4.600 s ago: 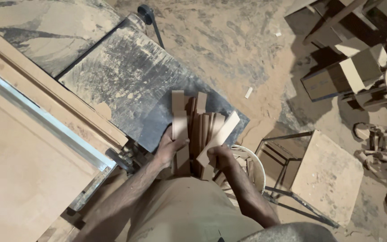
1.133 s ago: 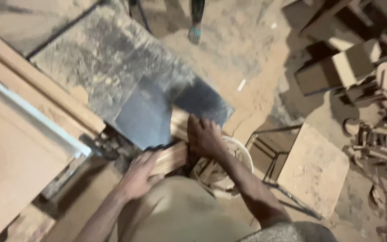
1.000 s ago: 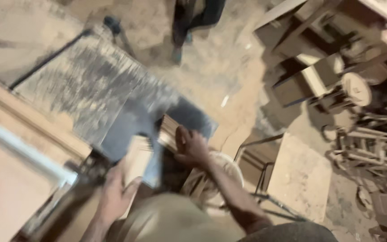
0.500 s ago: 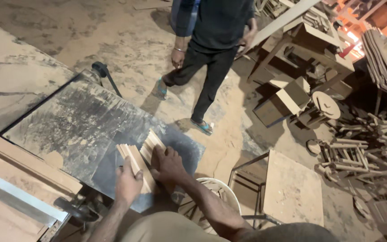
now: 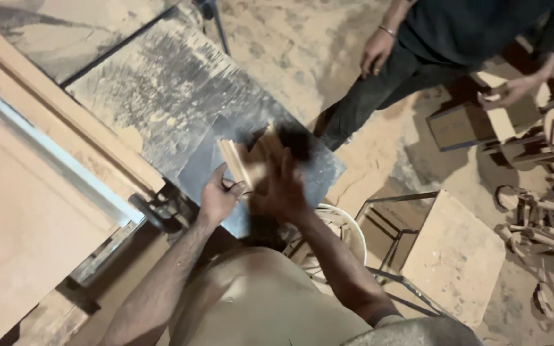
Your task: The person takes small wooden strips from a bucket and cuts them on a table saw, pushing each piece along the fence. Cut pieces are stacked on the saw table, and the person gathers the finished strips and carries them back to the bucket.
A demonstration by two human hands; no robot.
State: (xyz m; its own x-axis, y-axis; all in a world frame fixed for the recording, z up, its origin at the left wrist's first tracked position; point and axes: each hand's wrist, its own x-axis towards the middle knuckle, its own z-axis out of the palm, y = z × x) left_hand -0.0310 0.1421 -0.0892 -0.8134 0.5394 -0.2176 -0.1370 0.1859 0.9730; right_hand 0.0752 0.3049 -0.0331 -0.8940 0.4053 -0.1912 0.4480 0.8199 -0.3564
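A bundle of short wooden pieces (image 5: 243,157) stands on the near corner of a dusty metal saw table (image 5: 181,122). My left hand (image 5: 218,197) grips the bundle from the near left side. On its right side lies my right hand (image 5: 282,186), blurred by motion, fingers spread against the wood. The far ends of the pieces are smeared and hard to make out.
Long timber boards and a metal rail (image 5: 52,166) run along the left. A person in dark clothes (image 5: 418,57) stands beyond the table. A white bucket (image 5: 341,230) and a metal-framed stool (image 5: 444,256) sit to the right, with wooden stool parts (image 5: 540,211) on the sawdust floor.
The wooden pieces went from upright in my lap to lying on the table corner. The view swung up and back down. The standing person came closer.
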